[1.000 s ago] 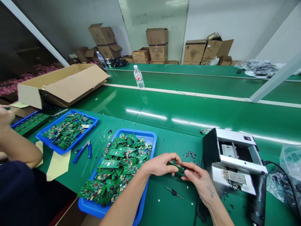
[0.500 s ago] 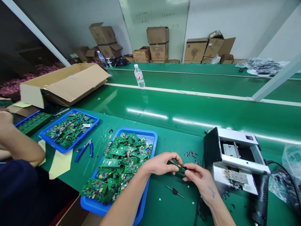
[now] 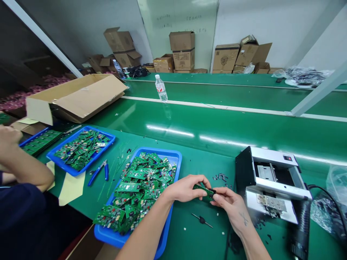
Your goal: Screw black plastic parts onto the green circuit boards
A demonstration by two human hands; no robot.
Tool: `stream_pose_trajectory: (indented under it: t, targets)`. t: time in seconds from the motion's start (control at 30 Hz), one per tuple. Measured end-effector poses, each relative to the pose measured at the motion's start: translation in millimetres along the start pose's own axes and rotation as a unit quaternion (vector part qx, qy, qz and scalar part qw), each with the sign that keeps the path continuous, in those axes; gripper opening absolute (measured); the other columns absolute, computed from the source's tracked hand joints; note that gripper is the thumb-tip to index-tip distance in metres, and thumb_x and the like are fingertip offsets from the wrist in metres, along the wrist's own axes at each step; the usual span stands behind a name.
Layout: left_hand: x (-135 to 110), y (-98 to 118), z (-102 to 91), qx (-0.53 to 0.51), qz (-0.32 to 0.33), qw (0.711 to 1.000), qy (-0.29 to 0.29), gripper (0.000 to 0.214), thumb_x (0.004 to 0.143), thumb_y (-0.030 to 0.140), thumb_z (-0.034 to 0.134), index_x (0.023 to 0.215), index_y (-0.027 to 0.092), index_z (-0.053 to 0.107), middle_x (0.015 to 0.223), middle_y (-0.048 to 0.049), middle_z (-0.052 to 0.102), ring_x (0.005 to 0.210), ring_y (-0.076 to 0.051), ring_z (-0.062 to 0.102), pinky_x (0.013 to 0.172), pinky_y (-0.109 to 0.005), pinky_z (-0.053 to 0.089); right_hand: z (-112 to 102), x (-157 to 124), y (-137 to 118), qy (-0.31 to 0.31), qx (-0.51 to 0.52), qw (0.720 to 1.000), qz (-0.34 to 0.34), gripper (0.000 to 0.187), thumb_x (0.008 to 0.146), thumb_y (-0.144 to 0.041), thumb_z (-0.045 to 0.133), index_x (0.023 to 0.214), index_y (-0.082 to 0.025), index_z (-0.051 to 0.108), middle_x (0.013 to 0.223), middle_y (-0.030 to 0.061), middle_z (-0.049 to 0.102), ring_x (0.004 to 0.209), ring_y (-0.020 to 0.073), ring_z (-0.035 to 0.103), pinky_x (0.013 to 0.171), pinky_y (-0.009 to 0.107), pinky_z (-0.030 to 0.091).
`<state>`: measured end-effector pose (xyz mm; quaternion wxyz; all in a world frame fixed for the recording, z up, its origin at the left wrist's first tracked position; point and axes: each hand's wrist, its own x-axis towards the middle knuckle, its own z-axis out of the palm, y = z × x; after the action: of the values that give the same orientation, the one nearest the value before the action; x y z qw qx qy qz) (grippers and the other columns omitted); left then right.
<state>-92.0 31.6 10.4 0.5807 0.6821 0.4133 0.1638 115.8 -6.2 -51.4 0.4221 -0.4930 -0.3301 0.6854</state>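
A small green circuit board point(image 3: 203, 188) is pinched between the thumb and fingers of my left hand point(image 3: 185, 187). At the board's right end my right hand point(image 3: 232, 206) grips a small black part point(image 3: 214, 191) between thumb and fingertips, and the fingers hide some of it. Left of my hands a blue tray point(image 3: 177, 155) holds a heap of similar boards point(image 3: 135, 175), and my left forearm passes over its edge. On the green mat below my hands lies a small dark tool point(image 3: 202, 219) with thin metal ends.
A white and black machine point(image 3: 276, 187) stands to the right, with small black pieces point(image 3: 221, 177) beside it. Blue-handled cutters point(image 3: 99, 172) and a second blue tray point(image 3: 112, 139) are on the left. A co-worker's arm point(image 3: 24, 159) rests at far left. A water bottle point(image 3: 161, 89) stands behind.
Both hands stay almost in place, with the board between them turned slightly. The co-worker's arm at the left has shifted a little.
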Motion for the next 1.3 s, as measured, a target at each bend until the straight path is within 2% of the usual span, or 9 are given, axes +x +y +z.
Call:
stream_pose_trajectory:
  t: [0.27,0.4,0.63,0.77,0.93,1.03,1.13,1.2,1.3]
  targets:
    - [-4,9,3.4,0.007,0.002,0.999,0.041,0.021,0.086,0.025,0.053,0.106,0.018,0.058,0.103,-0.0032,0.064,0.065,-0.009,0.058,0.074,-0.025,0.047,5,0,0,0.019,0.037,0.999,-0.007,0.033,0.062,-0.037,0.084,0.083,-0.016,0.073,0.082,0.0051,0.07,0.073,0.0177,0.066,0.076,0.035,0.059]
    - [-5,11,4.4,0.009,-0.003,0.999,0.053,0.021,0.087,0.026,0.052,0.107,0.019,0.057,0.094,-0.0015,0.064,0.061,-0.007,0.057,0.079,-0.027,0.048,7,0,-2,0.028,0.052,0.998,-0.012,0.033,0.062,-0.038,0.084,0.083,-0.017,0.073,0.081,0.0049,0.071,0.075,0.0179,0.067,0.079,0.034,0.057]
    - [-7,14,4.7,-0.028,0.052,0.996,0.07,0.011,0.088,0.026,0.05,0.088,0.016,0.056,0.114,-0.0077,0.057,0.066,-0.007,0.055,0.064,-0.023,0.049,11,2,2,0.049,0.072,0.996,-0.026,0.032,0.063,-0.038,0.083,0.085,-0.017,0.072,0.084,0.0061,0.073,0.079,0.0187,0.067,0.083,0.034,0.055]
    - [-6,14,5.6,-0.026,0.014,0.996,0.088,0.016,0.09,0.027,0.049,0.103,0.019,0.053,0.104,-0.004,0.06,0.062,-0.007,0.055,0.06,-0.021,0.046,13,1,2,0.059,0.084,0.994,-0.031,0.031,0.063,-0.037,0.084,0.085,-0.018,0.072,0.081,0.0047,0.072,0.077,0.0176,0.067,0.083,0.033,0.055]
    - [-1,4,9.0,-0.033,-0.007,0.996,0.085,0.026,0.087,0.028,0.052,0.112,0.02,0.049,0.112,-0.0058,0.06,0.059,-0.007,0.056,0.054,-0.021,0.045,14,-4,-4,0.039,0.102,0.993,-0.039,0.029,0.063,-0.038,0.083,0.081,-0.017,0.072,0.076,0.0041,0.07,0.071,0.017,0.065,0.078,0.035,0.057]
    - [-1,4,9.5,-0.018,-0.023,0.997,0.067,0.021,0.088,0.03,0.052,0.104,0.018,0.052,0.095,-0.0035,0.064,0.06,-0.009,0.057,0.054,-0.021,0.044,15,-6,-6,0.034,0.11,0.992,-0.043,0.029,0.062,-0.037,0.084,0.078,-0.018,0.071,0.074,0.003,0.068,0.069,0.0164,0.064,0.074,0.035,0.057]
    - [-5,11,7.7,0.032,-0.014,0.996,0.083,0.014,0.088,0.03,0.053,0.095,0.018,0.056,0.075,0.0006,0.063,0.065,-0.011,0.057,0.061,-0.022,0.043,16,-5,-7,0.047,0.116,0.991,-0.044,0.028,0.062,-0.037,0.084,0.079,-0.019,0.07,0.075,0.0024,0.069,0.07,0.0159,0.065,0.074,0.034,0.057]
    - [-7,14,5.6,0.055,0.002,0.994,0.1,0.012,0.087,0.028,0.054,0.094,0.018,0.057,0.073,0.0014,0.062,0.068,-0.012,0.057,0.065,-0.022,0.043,16,-4,-6,0.056,0.119,0.991,-0.041,0.029,0.062,-0.037,0.084,0.08,-0.019,0.07,0.076,0.0026,0.07,0.071,0.0163,0.066,0.075,0.034,0.057]
    - [-9,15,2.9,0.062,0.011,0.994,0.09,0.011,0.087,0.026,0.054,0.095,0.019,0.057,0.077,0.0012,0.061,0.068,-0.012,0.056,0.068,-0.023,0.043,16,-5,-7,0.064,0.122,0.99,-0.035,0.03,0.062,-0.039,0.083,0.08,-0.019,0.069,0.075,0.0024,0.07,0.068,0.0167,0.066,0.075,0.036,0.057]
